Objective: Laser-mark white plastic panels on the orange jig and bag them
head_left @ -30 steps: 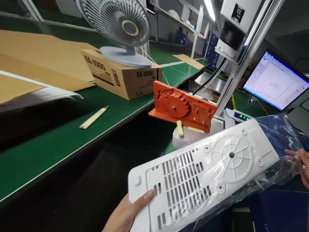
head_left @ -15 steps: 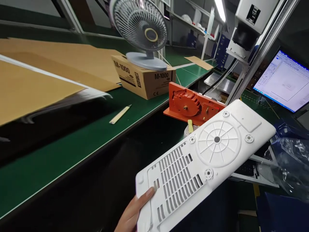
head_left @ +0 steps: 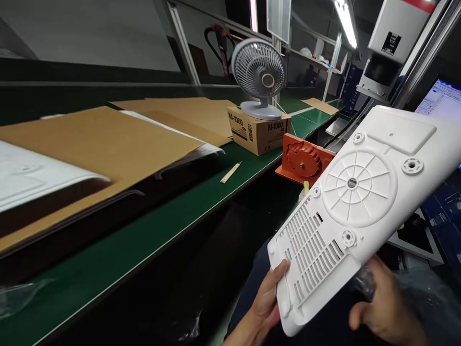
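A long white plastic panel (head_left: 382,137), with a round ribbed disc pattern, slots and screw holes, is held up tilted at the right. My left hand (head_left: 268,298) grips its lower left corner, thumb on the face and the other fingers behind. Beside the panel's lower right edge is my right hand (head_left: 387,302), blurred, its thumb apart from the fingers. Clear crumpled plastic (head_left: 364,281) shows at that hand, partly hidden by the panel; whether the fingers grip it is unclear.
A grey fan (head_left: 261,72) stands on an M-1000 carton (head_left: 261,137). Cardboard sheets (head_left: 108,139) and another white panel (head_left: 39,173) lie left on the green bench (head_left: 162,221). Near its edge are a cutter (head_left: 230,173) and an orange fixture (head_left: 304,161). A monitor (head_left: 441,98) stands right.
The view has swung left, bringing the second white panel into sight. The held panel appears further right and more steeply tilted. My right hand has come into view beside it.
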